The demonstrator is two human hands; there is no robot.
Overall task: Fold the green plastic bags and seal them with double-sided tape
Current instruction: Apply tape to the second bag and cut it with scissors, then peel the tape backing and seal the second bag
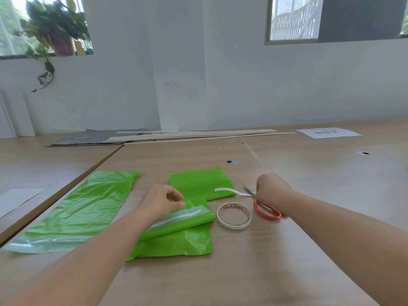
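Tape roll (234,215), white, lies flat. Half-folded green bag (176,239) just left of it, flap turned over, white tape strip (183,214) along the flap. Folded bag (198,184) behind the roll, loose strip (227,191) off its right edge. Flat bag (88,208) far left.

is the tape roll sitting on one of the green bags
No, the tape roll lies on the bare table, right of the folded green bag.

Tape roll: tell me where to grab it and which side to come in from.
Pinch the near wall of the tape roll, thumb outside and a finger in the hole, coming down from above on the near side. It lies flat, hole up. The green bag sits close on its left and the scissors on its right; the near side has neither.
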